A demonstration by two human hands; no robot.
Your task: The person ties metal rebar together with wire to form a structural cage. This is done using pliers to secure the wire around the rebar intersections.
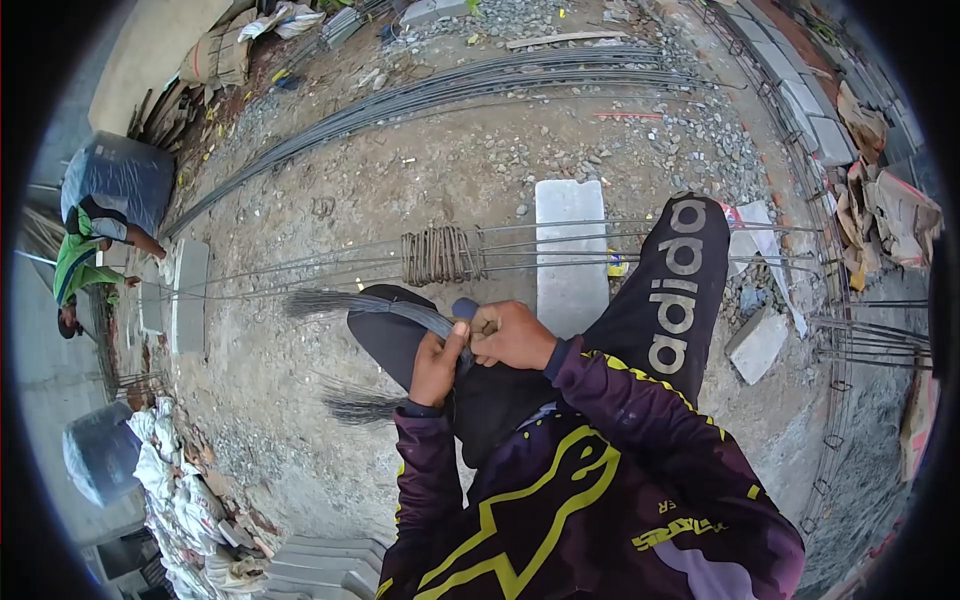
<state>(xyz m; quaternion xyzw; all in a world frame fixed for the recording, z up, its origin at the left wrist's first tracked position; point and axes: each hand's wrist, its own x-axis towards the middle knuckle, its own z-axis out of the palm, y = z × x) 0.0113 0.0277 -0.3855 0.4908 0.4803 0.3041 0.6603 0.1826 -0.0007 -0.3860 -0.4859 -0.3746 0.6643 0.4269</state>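
Observation:
A bundle of thin grey tie wire [405, 308] lies bent over my thigh, its loose ends fanning out to the left. My left hand [435, 368] is closed around the bundle near its bend. Fingers of my right hand [508, 337] are pinched against the same bend, touching the left thumb; exactly which strands they grip is hidden. Just beyond my knees, a row of rusty rebar stirrups [437, 255] sits bunched on long steel bars. Those bars pass over a pale concrete block [572, 250] between my legs.
Long rebar rods [400, 98] lie across the ground farther out. A co-worker in green [80, 260] bends at the left beside grey blocks [189, 295]. White sacks [175, 490] are heaped at lower left. Another block [757, 345] and gravel lie right of my leg.

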